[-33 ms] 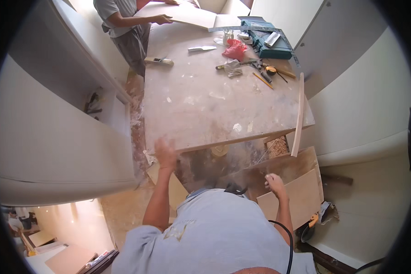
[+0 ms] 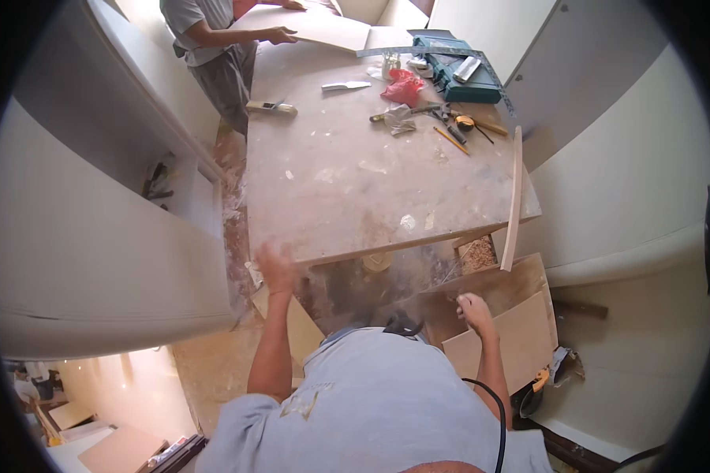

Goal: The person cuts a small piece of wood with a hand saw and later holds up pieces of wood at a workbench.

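My left hand (image 2: pixel 276 270) is at the near left corner of the worktable (image 2: pixel 323 189), its fingers smeared by motion. Whether it touches the table edge, I cannot tell. Lower and to the right, my right hand (image 2: pixel 474 312) is closed, with its fingers curled in. Anything inside that fist is hidden or too small to name. It hovers over wooden boards (image 2: pixel 501 339) leaning in front of the table. A thin wooden strip (image 2: pixel 513 205) overhangs the table's right edge, beyond my right hand. Pale dust hangs between my hands.
A co-worker's hand (image 2: pixel 280 35) rests on a pale panel (image 2: pixel 331 33) at the far end. A paintbrush (image 2: pixel 272 107), putty knife (image 2: pixel 345 86), red bag (image 2: pixel 403 87), pencil (image 2: pixel 451 140), tape measure (image 2: pixel 465 123) and teal case (image 2: pixel 473 91) lie on the table. Cabinets (image 2: pixel 79 205) flank the left.
My left hand has shifted slightly left and is still blurred. The whole view has slid a little. My right hand stays closed in nearly the same place.
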Demonstrator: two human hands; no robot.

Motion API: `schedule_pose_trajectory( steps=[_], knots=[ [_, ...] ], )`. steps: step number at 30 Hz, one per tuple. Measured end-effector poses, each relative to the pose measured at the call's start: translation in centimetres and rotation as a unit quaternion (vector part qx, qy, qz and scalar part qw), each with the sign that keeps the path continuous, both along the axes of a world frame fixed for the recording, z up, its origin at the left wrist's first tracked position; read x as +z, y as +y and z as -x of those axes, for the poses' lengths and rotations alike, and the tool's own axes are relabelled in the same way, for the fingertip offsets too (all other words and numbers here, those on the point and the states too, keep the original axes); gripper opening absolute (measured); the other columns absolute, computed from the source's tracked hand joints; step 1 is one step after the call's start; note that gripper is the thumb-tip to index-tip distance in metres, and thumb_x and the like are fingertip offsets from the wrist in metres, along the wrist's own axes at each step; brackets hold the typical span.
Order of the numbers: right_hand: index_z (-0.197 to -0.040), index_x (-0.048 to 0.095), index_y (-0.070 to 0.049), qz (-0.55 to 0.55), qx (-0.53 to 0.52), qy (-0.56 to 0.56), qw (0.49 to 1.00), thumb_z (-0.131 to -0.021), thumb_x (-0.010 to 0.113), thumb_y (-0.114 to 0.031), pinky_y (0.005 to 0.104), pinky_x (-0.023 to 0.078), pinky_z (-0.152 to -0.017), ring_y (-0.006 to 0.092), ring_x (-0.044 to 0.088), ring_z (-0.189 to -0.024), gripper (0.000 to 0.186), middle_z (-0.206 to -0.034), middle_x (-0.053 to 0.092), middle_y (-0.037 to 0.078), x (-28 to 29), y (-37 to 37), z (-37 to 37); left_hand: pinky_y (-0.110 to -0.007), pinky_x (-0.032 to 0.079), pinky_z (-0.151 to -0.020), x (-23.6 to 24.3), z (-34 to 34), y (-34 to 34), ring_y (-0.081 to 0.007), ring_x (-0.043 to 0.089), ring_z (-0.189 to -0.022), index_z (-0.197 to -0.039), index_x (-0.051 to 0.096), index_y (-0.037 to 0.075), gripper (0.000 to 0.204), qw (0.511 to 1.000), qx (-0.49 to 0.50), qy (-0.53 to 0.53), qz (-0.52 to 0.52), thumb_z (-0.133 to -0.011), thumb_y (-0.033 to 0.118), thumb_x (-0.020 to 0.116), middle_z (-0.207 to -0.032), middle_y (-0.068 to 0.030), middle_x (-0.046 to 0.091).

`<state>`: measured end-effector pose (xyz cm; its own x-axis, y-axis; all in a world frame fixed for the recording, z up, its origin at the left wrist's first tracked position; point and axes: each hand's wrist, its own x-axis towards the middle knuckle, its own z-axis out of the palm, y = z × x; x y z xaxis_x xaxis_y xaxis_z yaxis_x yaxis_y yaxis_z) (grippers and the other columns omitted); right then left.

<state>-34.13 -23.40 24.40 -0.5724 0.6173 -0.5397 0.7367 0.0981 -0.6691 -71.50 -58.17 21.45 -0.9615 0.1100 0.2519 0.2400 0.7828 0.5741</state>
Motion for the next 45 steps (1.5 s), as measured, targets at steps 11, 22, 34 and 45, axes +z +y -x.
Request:
schedule_pose_trajectory(
  steps=[11, 22, 34, 45],
  knots=[
    [-0.103, 0.067, 0.004, -0.272, 0.012, 0.051, 0.961, -0.099, 0.051, -0.037, 0.0525, 0.049, -0.084, 0.0483, 0.066, -0.096, 0.044, -0.096, 0.067, 0.031, 0.1, 10.8, 15.2, -0.053, 0.043, -0.105, -3.7, 4.0, -6.3, -0.045, 0.052, -0.125, -0.142, 0.048, 0.0, 0.069, 0.949, 0.244, -0.175, 0.096, -0.099, 0.054, 0.049, -0.133, -0.0305, 0.054],
    [-0.122, 0.062, -0.004, -0.427, -0.05, -0.04, 0.902, -0.095, 0.06, -0.031, 0.05, 0.045, -0.101, 0.039, 0.051, -0.117, 0.038, -0.125, 0.051, 0.019, -4.5, 19.2, 19.6, -0.053, 0.049, -0.09, -8.7, 6.3, 1.2, -0.0401, 0.064, -0.104, -0.114, 0.068, 0.003, 0.052, 0.846, 0.527, -0.079, -0.024, -0.1, 0.048, 0.048, -0.111, -0.0222, 0.069],
    [-0.141, 0.05, -0.006, -0.455, -0.103, -0.126, 0.875, -0.1, 0.053, -0.045, 0.0541, 0.029, -0.115, 0.0429, 0.035, -0.138, 0.057, -0.152, 0.037, 0.023, -10.5, 21.1, 24.2, -0.054, 0.05, -0.086, -11.4, 8.4, 0.1, -0.0419, 0.061, -0.104, -0.114, 0.067, 0.0, 0.058, 0.805, 0.587, -0.082, 0.02, -0.102, 0.052, 0.044, -0.111, -0.0254, 0.062],
    [-0.143, 0.05, -0.008, -0.489, -0.115, -0.154, 0.851, -0.096, 0.055, -0.055, 0.054, 0.026, -0.117, 0.0411, 0.035, -0.14, 0.067, -0.151, 0.04, 0.021, -10.7, 19.3, 25.5, -0.053, 0.051, -0.088, -10.1, 7.8, -0.4, -0.0431, 0.061, -0.106, -0.115, 0.066, -0.002, 0.062, 0.792, 0.593, -0.144, 0.017, -0.103, 0.052, 0.039, -0.113, -0.0267, 0.06]
  ],
)
